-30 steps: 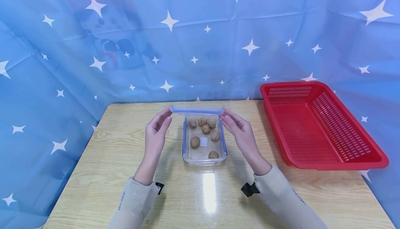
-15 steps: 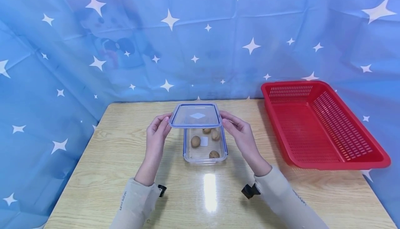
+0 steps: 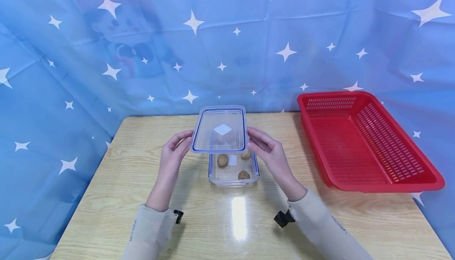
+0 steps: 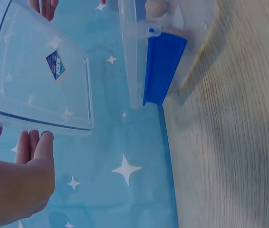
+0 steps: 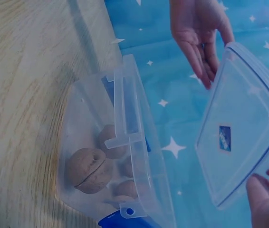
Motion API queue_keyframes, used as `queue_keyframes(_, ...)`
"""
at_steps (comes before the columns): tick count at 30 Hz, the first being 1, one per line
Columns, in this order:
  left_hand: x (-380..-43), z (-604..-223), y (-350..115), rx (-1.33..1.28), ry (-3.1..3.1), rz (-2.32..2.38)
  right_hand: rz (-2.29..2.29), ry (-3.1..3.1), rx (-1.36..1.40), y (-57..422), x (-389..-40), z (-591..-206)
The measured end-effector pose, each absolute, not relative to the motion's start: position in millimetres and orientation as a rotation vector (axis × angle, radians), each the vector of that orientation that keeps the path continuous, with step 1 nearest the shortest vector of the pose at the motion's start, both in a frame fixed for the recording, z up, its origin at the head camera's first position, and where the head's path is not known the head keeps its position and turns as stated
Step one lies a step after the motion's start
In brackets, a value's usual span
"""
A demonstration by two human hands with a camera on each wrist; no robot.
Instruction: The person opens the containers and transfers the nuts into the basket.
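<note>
A clear plastic lid [image 3: 204, 135] with a blue seal and a diamond-shaped sticker is held tilted above a clear storage box [image 3: 234, 181]. My left hand [image 3: 174, 153] pinches its left edge between thumb and fingers. The opposite edge is pinched by my right hand [image 3: 268, 149]. Inside the uncovered box lie several walnuts [image 3: 222, 160]; in the head view the lid covers the box's far part. A blue side clip [image 4: 163, 66] hangs unlatched in the left wrist view. The right wrist view shows a large walnut [image 5: 89, 171] through the box wall.
A red perforated plastic basket [image 3: 316, 149] stands on the right of the wooden table [image 3: 117, 197]. Behind the table hangs a blue curtain [image 3: 227, 51] with white stars.
The lid has turned from nearly edge-on to showing its broad face. It has come slightly left and now covers more of the box from the head view. Both hands still hold it.
</note>
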State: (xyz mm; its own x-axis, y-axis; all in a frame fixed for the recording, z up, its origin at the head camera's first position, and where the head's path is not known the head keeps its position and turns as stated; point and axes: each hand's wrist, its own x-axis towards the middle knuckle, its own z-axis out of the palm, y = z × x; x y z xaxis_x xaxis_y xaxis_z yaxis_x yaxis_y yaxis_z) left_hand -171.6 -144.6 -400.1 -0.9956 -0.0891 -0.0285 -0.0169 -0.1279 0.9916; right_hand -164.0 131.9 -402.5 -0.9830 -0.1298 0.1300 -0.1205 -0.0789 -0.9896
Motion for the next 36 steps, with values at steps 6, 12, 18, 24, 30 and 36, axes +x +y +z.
queue_keyframes(6, -170, -401, -154, 0.141, -2.137, -2.239, -2.274, 2.108, -0.331, 129, -165, -406)
queue_keyframes(12, -171, -403, -161, 0.185, -2.179, -2.166, -2.26, 2.096, -0.349, 122, -166, -408)
queue_keyframes(18, -171, -404, -166, 0.209, -2.187, -2.109, -2.27, 2.063, -0.393, 115, -167, -412)
queue_keyframes(24, -170, -407, -173, 0.209, -2.166, -2.096, -2.243, 2.061, -0.428, 107, -167, -417)
queue_keyframes(30, -170, -410, -179, 0.234, -2.167, -2.1, -2.194, 2.107, -0.478, 100, -167, -423)
queue_keyframes(36, -170, -412, -186, 0.268, -2.219, -2.064, -2.18, 2.127, -0.512, 89, -167, -429)
